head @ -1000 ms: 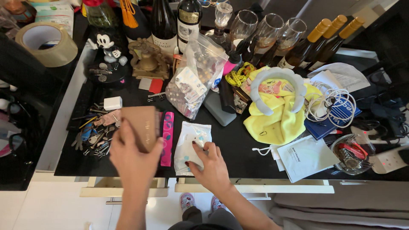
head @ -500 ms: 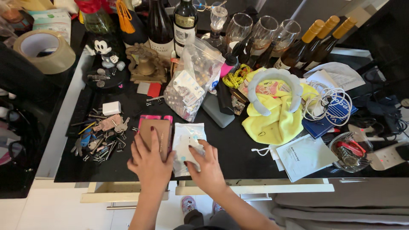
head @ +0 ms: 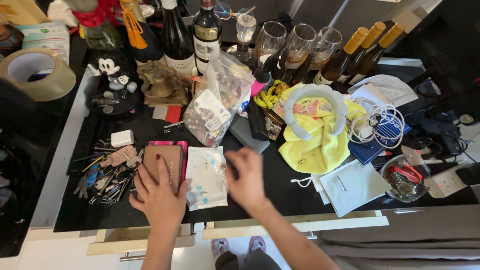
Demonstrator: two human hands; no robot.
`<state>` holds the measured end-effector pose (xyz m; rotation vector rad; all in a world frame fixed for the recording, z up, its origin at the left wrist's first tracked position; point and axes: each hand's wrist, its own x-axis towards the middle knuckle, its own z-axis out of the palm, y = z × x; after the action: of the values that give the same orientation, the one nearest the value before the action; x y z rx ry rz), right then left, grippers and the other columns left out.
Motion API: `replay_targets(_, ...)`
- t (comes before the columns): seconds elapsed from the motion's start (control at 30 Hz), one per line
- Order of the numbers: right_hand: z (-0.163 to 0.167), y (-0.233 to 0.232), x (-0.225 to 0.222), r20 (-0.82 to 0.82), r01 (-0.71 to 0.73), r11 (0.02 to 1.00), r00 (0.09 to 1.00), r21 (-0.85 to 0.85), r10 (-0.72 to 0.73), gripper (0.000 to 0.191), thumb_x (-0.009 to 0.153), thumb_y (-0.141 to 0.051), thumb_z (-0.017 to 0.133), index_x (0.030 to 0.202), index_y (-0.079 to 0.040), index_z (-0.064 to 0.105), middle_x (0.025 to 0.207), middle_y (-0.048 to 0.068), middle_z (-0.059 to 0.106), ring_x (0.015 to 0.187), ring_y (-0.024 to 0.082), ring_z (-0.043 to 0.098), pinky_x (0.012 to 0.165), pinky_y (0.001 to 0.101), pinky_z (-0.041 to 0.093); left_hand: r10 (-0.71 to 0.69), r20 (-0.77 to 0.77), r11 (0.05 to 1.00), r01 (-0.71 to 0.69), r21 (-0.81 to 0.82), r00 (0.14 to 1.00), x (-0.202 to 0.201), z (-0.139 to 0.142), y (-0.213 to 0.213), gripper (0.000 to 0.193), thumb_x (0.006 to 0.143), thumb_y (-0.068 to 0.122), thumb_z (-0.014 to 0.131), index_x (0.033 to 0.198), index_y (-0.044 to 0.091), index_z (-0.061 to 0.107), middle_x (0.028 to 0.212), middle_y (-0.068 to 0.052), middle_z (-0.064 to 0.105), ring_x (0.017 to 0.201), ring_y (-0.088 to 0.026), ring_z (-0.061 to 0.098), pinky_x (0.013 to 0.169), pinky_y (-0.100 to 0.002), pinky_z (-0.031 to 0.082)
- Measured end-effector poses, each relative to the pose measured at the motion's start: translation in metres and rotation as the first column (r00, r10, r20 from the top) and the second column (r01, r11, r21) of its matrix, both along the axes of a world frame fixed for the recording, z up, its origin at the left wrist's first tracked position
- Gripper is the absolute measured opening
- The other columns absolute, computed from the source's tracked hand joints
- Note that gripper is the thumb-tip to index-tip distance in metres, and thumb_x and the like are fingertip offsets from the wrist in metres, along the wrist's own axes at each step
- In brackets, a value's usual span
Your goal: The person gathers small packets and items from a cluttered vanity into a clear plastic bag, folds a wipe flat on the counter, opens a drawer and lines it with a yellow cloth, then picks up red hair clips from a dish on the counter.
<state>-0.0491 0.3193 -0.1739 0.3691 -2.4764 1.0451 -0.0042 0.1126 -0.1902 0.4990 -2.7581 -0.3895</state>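
My left hand (head: 157, 197) lies flat on a brown wallet (head: 167, 159) that rests on a pink case (head: 183, 150) near the front of the black table (head: 260, 165). My right hand (head: 246, 179) hovers, slightly blurred and with fingers apart, just right of a white plastic pouch (head: 207, 176) with small printed marks. The pouch lies between the two hands. Neither hand grips anything.
A pile of keys and small tools (head: 107, 172) lies left of the wallet. A clear bag of small items (head: 216, 107), a yellow cloth (head: 320, 145) with a white neck band (head: 316, 107), papers (head: 352, 186), cables (head: 380, 122), wine bottles (head: 207, 35), glasses (head: 295, 42) and a tape roll (head: 35, 72) crowd the table.
My left hand has laid the wallet down on the pink case and now presses on it. My right hand has come off the white pouch and moved right.
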Motion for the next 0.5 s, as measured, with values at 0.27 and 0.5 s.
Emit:
replay_targets(0.27,0.015,0.047,-0.059,-0.129,0.076,0.995,0.989,0.062,-0.068,0.063,0.073,-0.012,0.085,0.132,-0.012,0.062,0.146,0.024,0.040,0.127,0.048,0.043,0.106,0.0539,0.040,0.009,0.004,1.000,-0.009,-0.026,1.000,0.001,-0.002,0.000,0.096,0.080,0.059,0.069,0.161,0.025,0.032,0.164,-0.027,0.025,0.147,-0.045,0.028,0.104,-0.075,0.025)
replay_targets(0.5,0.004,0.054,-0.054,-0.100,0.020,1.000,0.995,0.012,-0.019,0.053,0.067,-0.007,0.086,0.116,-0.012,0.064,0.146,0.022,0.040,0.126,0.046,0.045,0.107,0.0519,0.042,0.005,-0.031,1.000,-0.005,-0.012,1.000,0.004,-0.004,0.002,0.098,0.078,0.058,0.070,0.162,0.025,0.031,0.165,-0.026,0.024,0.147,-0.045,0.028,0.105,-0.075,0.025)
